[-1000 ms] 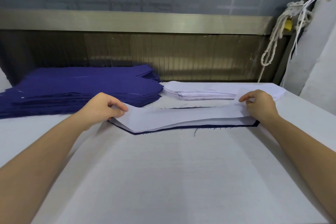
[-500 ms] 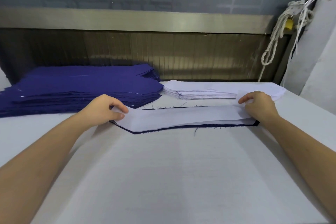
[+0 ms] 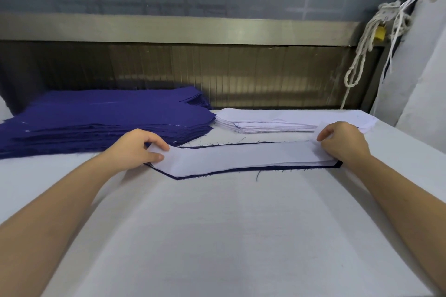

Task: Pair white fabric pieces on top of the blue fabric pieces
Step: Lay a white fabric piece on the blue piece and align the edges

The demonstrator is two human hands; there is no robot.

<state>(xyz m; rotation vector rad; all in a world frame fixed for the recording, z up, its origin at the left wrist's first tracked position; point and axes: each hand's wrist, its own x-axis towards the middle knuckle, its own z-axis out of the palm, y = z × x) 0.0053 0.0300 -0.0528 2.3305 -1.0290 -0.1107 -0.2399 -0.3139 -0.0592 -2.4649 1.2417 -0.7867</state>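
A long white fabric piece (image 3: 241,158) lies flat over a blue fabric piece (image 3: 241,171), whose dark edge shows along the front and back. My left hand (image 3: 138,147) pinches the white piece's left end between thumb and fingers. My right hand (image 3: 342,140) pinches its right end, where the corner curls up. A stack of blue fabric pieces (image 3: 96,120) sits at the back left, and a stack of white fabric pieces (image 3: 277,122) at the back right.
The work happens on a white table (image 3: 229,236) with a wide bare front area. A metal rail and ribbed panel (image 3: 241,79) run behind the stacks. A knotted rope (image 3: 362,55) hangs at the right by a white wall.
The white piece, held raised and sagging a second ago, has been lowered flat onto the blue piece. Both hands stay on its ends.
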